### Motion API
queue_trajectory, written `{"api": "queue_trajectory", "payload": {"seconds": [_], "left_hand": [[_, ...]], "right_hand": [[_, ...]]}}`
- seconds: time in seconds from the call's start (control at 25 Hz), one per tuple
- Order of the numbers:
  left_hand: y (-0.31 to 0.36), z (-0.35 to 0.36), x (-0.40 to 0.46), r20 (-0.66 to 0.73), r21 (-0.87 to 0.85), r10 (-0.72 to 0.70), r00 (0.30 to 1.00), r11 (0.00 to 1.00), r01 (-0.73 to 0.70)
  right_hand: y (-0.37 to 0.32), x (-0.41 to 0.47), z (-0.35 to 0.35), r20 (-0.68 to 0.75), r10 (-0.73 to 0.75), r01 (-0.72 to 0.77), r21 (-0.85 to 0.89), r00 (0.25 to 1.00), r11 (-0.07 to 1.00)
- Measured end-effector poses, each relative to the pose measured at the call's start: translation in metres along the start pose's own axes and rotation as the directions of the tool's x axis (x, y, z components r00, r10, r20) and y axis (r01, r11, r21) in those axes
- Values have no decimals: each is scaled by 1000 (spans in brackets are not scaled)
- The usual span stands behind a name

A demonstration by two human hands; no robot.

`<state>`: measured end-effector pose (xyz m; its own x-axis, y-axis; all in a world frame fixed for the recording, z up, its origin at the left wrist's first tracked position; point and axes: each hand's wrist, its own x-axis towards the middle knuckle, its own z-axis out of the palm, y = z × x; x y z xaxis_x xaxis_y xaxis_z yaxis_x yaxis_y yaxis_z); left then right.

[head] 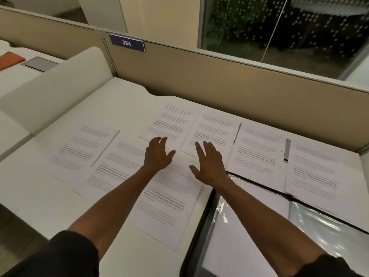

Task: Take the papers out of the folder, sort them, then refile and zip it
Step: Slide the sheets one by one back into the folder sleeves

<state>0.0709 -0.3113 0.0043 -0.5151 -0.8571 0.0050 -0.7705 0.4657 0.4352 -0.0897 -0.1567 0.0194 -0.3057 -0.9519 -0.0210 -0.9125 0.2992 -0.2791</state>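
Several printed sheets lie spread across the white desk point(123, 96). One sheet point(79, 150) is at the far left, two sheets point(175, 120) lie side by side at the back, another point(257, 150) sits right of them, and one point(315, 172) is at the far right. A nearer sheet point(169, 200) lies under my forearms. The open folder point(245, 236), black-edged with clear plastic sleeves, lies at the front right. My left hand point(157, 154) and my right hand point(209, 166) hover with spread fingers over the middle sheets, holding nothing.
A beige partition point(219, 82) with a blue "384" label point(127, 43) bounds the back of the desk. A white side divider point(60, 84) stands at the left. A dark window is behind the partition.
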Motion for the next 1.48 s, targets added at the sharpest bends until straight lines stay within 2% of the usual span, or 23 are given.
{"api": "queue_trajectory", "payload": {"seconds": [0.36,0.72,0.8,0.88,0.92,0.96,1.04,1.16,1.2,1.24,1.28,1.36,1.4,1.48], "left_hand": [[-52,14,99,117,149,-293,949,950,275],[-62,6,125,-6,220,-363,932,908,355],[-63,-1,128,-39,178,-392,919,903,392],[-59,-7,130,-80,-27,-455,887,890,454],[-54,-11,129,-89,-214,-500,861,854,474],[-48,-14,127,-77,-429,-548,833,772,468],[-32,-20,116,21,-757,-623,782,501,419],[-3,-28,83,218,-930,-611,761,105,351],[6,-31,67,261,-945,-580,771,10,328],[14,-33,48,282,-950,-551,786,-47,308],[21,-34,28,287,-953,-528,799,-75,293],[32,-29,-15,268,-958,-507,819,-50,282],[38,-24,-37,252,-958,-496,831,-8,286],[50,-14,-82,231,-946,-465,854,97,309]], "right_hand": [[-10,39,37,45,50,-54,86,998,995],[-13,52,49,56,108,-117,182,993,976],[-20,52,49,52,132,-141,255,990,957],[-26,50,48,47,164,-170,372,985,913],[-30,50,46,40,197,-193,461,980,866],[-33,51,43,45,254,-233,571,966,787],[-39,56,30,140,385,-338,789,912,513],[-41,62,9,401,421,-432,901,814,-24],[-38,61,3,469,396,-444,882,789,-159],[-34,58,-4,513,373,-449,858,773,-250],[-29,54,-8,538,357,-445,839,763,-313],[-21,41,-13,540,331,-412,826,774,-385],[-16,33,-13,521,325,-385,833,789,-398],[-6,14,-11,476,358,-359,866,803,-347]]}}
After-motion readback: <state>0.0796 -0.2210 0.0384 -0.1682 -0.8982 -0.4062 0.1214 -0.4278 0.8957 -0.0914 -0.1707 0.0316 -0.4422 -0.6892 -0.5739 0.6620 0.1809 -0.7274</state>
